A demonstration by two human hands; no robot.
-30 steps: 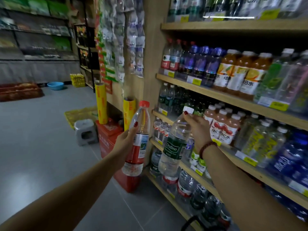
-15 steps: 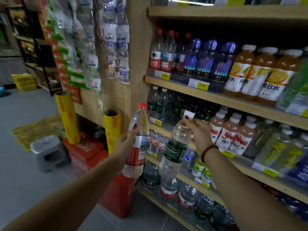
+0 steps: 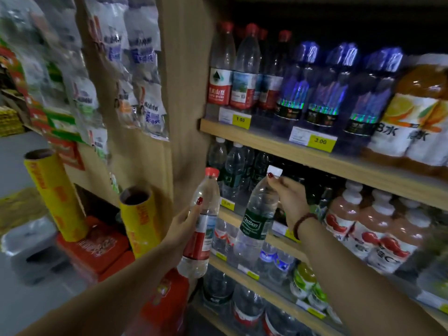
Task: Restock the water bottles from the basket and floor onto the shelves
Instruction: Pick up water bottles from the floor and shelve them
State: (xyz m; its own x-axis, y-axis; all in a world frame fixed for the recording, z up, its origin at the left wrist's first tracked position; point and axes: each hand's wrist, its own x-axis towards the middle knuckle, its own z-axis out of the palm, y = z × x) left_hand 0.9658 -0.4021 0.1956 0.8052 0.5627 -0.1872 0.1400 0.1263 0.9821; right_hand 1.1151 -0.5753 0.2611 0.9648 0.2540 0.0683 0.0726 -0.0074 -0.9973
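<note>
though dim, wooden shelves [image 3: 266, 144] beside grey floor [image 3: 29, 306]

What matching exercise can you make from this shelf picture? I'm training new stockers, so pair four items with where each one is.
Things
1. red-label bottle
2. green-label bottle
3. blue bottles
4. leftmost yellow roll

Places
a. on the shelf behind the 3.00 tag
b. held in the left hand
c. standing on the red boxes, left of the shelves
d. held at its neck by the right hand

Pairs: 1-b, 2-d, 3-a, 4-c
</note>
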